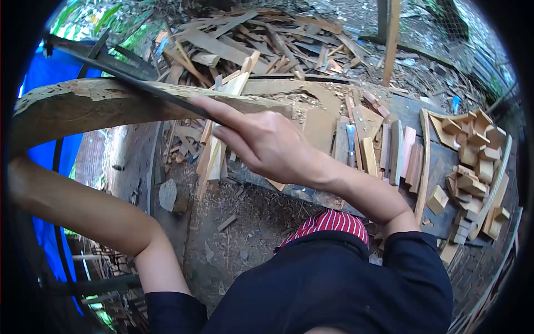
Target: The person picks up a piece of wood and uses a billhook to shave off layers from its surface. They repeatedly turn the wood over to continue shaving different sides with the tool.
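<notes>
A long dark machete [146, 86] lies slantwise over a thick curved piece of wood [183, 106], its far end at the upper left. My right hand [272, 142] is closed round its near end, the index finger stretched along it. The wood's upper face is pale and rough where it is cut, and its right end rests on the workbench. My left forearm [83, 209] reaches to the dark left edge of the view, close to the wood's left end. The fingers of my left hand are hidden there.
On the workbench [409, 111] lie a blue-handled chisel [350, 142], several wood strips [396, 150] and a heap of cut wooden blocks [473, 167] at right. Behind is a pile of offcuts [239, 44]. A blue tarp [58, 239] hangs at left, and a post [391, 42] stands behind.
</notes>
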The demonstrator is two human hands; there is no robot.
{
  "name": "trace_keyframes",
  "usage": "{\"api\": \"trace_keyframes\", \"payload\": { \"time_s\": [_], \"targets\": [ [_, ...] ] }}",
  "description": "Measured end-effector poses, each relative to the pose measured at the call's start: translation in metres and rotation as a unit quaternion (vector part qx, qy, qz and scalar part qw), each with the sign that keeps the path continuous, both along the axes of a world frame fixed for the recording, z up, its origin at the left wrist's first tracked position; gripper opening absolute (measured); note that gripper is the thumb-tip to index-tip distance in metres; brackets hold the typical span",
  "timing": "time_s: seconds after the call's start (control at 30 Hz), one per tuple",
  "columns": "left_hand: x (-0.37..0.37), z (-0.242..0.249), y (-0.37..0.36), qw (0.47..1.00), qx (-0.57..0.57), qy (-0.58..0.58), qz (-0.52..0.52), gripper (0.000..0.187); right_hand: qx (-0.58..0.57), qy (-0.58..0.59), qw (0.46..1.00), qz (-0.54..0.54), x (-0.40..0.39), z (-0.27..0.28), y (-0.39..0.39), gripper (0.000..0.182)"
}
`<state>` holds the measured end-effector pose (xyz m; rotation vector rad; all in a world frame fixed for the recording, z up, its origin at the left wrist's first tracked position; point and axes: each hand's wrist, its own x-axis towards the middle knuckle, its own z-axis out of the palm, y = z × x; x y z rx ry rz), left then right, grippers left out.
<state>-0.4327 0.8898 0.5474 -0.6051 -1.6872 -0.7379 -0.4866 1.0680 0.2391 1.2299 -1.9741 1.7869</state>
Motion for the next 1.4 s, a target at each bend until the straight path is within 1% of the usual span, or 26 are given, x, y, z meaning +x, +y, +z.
{"api": "trace_keyframes", "payload": {
  "time_s": [0.1,0.17,0.27,0.33,0.37,0.4,0.47,0.53,0.57,0.63,0.67,0.73,0.77,0.8,0.87,0.9,1.0,1.07,1.1,1.13,1.2,1.23,1.27,1.3,1.37,1.4],
  "targets": [
    [-0.009,-0.001,0.017,0.999,0.037,0.006,0.002,0.032,-0.039,-0.023,0.999,0.016,-0.001,-0.004,0.007,0.046],
    [-0.013,-0.004,0.009,0.998,0.055,0.024,0.004,0.032,0.095,-0.175,0.980,0.026,-0.007,-0.046,0.018,0.044],
    [-0.006,-0.007,0.014,0.995,0.096,0.015,0.020,0.031,0.066,-0.131,0.989,-0.011,0.000,-0.072,0.019,0.044],
    [-0.012,-0.003,0.006,0.991,0.128,0.031,0.031,0.031,0.116,-0.139,0.983,-0.011,-0.001,-0.055,0.022,0.044],
    [-0.015,0.008,-0.010,0.999,0.043,0.019,0.009,0.030,0.116,-0.128,0.985,-0.014,-0.004,-0.046,0.021,0.044],
    [-0.015,0.008,-0.002,0.999,0.042,0.023,0.003,0.030,0.116,-0.116,0.986,-0.017,-0.007,-0.036,0.020,0.045],
    [-0.018,-0.004,0.019,0.995,0.100,0.003,-0.011,0.027,0.062,-0.097,0.992,0.045,-0.002,0.005,0.027,0.044],
    [-0.020,-0.008,0.028,0.996,0.083,0.018,-0.009,0.023,0.062,-0.089,0.993,0.038,-0.001,0.031,0.033,0.043],
    [-0.021,-0.013,0.033,0.999,0.037,-0.002,-0.033,0.023,0.056,-0.083,0.994,0.034,-0.001,0.036,0.031,0.043],
    [-0.023,-0.006,0.023,0.995,0.077,-0.016,-0.061,0.024,0.073,-0.147,0.986,0.026,-0.005,-0.008,0.023,0.042],
    [-0.024,-0.002,0.018,0.992,0.098,-0.022,-0.075,0.024,0.083,-0.169,0.982,0.009,-0.009,-0.053,0.022,0.042],
    [-0.018,0.010,-0.018,0.995,0.016,-0.057,-0.079,0.027,0.118,-0.175,0.977,-0.028,-0.013,-0.113,0.031,0.042],
    [-0.014,0.003,-0.010,0.983,0.101,-0.048,-0.146,0.031,0.141,-0.166,0.975,-0.050,-0.012,-0.122,0.035,0.042],
    [-0.015,0.003,-0.006,0.983,0.100,-0.049,-0.147,0.031,0.140,-0.167,0.975,-0.052,-0.017,-0.112,0.036,0.042],
    [-0.016,-0.002,-0.001,0.993,0.092,-0.023,-0.063,0.033,0.206,-0.242,0.948,0.015,-0.018,-0.074,0.040,0.042],
    [-0.019,0.000,-0.010,0.998,0.056,-0.007,-0.038,0.035,0.178,-0.263,0.948,0.026,-0.015,-0.051,0.040,0.042],
    [-0.022,-0.011,0.021,0.994,0.088,0.008,-0.067,0.040,0.077,-0.133,0.987,0.041,-0.014,0.002,0.030,0.042],
    [-0.024,-0.008,0.041,0.982,0.181,-0.004,-0.052,0.038,-0.005,-0.069,0.997,0.035,-0.014,0.027,0.023,0.041],
    [-0.037,0.015,0.012,0.986,0.132,-0.055,-0.088,0.035,-0.012,-0.075,0.996,0.038,-0.016,0.020,0.019,0.041],
    [-0.040,0.016,0.010,0.984,0.080,-0.104,-0.123,0.032,-0.020,-0.079,0.996,0.044,-0.018,0.006,0.014,0.041],
    [-0.030,0.000,0.015,0.972,0.220,-0.019,-0.085,0.024,0.051,-0.158,0.986,-0.006,-0.018,-0.063,0.017,0.038],
    [-0.026,0.006,-0.010,0.989,0.126,-0.034,-0.076,0.023,0.096,-0.208,0.973,-0.008,-0.024,-0.115,0.028,0.039],
    [-0.024,0.010,-0.022,0.996,0.028,-0.056,-0.068,0.021,0.114,-0.233,0.966,-0.011,-0.028,-0.130,0.029,0.040],
    [-0.021,0.009,-0.018,0.996,0.024,-0.050,-0.066,0.021,0.133,-0.257,0.957,-0.013,-0.029,-0.129,0.030,0.040],
    [-0.017,-0.002,-0.008,0.988,0.106,-0.038,-0.103,0.020,0.168,-0.250,0.953,-0.017,-0.034,-0.130,0.030,0.042],
    [-0.018,-0.002,-0.013,0.987,0.110,-0.046,-0.105,0.020,0.188,-0.249,0.950,-0.018,-0.032,-0.119,0.030,0.043]
  ]
}}
